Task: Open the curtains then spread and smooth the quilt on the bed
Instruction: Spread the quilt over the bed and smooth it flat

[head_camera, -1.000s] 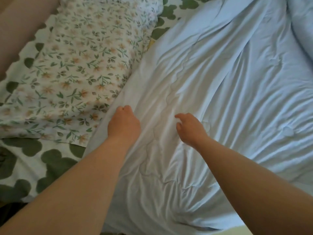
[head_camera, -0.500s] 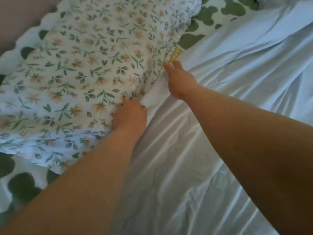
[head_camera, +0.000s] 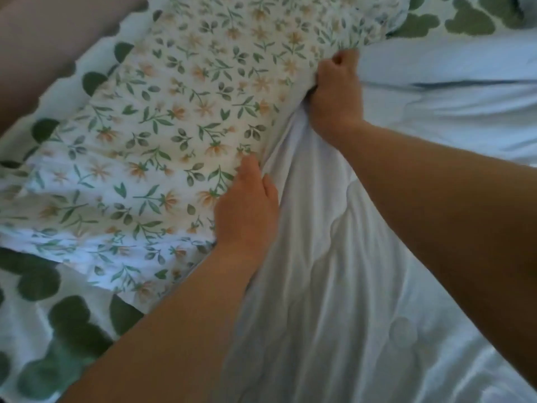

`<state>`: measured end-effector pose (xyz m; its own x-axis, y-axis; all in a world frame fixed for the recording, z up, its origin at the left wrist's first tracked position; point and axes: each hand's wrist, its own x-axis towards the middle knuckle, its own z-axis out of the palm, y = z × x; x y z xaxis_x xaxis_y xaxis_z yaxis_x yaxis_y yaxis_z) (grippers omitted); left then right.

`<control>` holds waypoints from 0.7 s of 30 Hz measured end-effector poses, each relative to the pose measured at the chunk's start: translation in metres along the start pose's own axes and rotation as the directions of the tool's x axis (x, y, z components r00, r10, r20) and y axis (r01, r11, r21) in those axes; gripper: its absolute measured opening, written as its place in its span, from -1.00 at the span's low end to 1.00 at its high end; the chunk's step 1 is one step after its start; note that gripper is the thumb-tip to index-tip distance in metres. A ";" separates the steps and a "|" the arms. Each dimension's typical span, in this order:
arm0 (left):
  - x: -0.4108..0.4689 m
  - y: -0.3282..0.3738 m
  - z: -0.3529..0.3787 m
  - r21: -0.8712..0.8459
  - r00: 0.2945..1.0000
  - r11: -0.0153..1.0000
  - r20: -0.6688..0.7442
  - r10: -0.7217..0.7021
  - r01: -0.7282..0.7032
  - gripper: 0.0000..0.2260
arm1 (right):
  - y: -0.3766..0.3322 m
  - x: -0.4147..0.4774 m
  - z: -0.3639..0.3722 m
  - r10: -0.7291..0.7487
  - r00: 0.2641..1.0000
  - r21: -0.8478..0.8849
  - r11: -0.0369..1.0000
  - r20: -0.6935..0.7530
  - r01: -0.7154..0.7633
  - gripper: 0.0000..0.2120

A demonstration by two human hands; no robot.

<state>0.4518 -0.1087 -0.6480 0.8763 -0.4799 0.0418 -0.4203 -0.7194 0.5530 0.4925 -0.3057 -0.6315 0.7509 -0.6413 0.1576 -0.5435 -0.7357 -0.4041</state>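
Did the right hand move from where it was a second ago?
Yes. The right hand left the middle of the white quilt and went up to the flowery pillow, now gripping the quilt edge beside it.

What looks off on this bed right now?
The quilt is creased and bunched against the floral pillow, where the left hand and right hand meet it. Nothing looks spilled or torn.

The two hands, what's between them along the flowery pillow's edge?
In the head view, between the left hand and right hand runs the flower-printed pillow's edge, meeting the bunched pale blue-white quilt.
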 end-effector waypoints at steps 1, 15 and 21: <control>0.006 -0.006 -0.006 -0.015 0.999 0.999 -0.024 -0.046 0.045 -0.87 | -0.016 0.010 0.003 -0.075 0.997 0.041 0.996 -0.014 0.075 -0.92; -0.006 -0.029 -0.032 0.167 0.986 0.978 0.090 -0.138 0.122 -0.60 | -0.020 -0.041 0.042 -0.063 0.967 0.180 0.984 0.249 0.018 -0.54; -0.064 -0.037 -0.048 0.178 0.978 0.983 0.187 -0.088 0.054 -0.63 | -0.027 -0.117 0.029 0.032 0.946 0.148 0.985 0.323 -0.084 -0.41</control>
<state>0.4224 -0.0270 -0.6316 0.8505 -0.5001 -0.1632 -0.4073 -0.8224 0.3973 0.4299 -0.2042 -0.6648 0.8139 -0.5599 -0.1552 -0.5434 -0.6390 -0.5445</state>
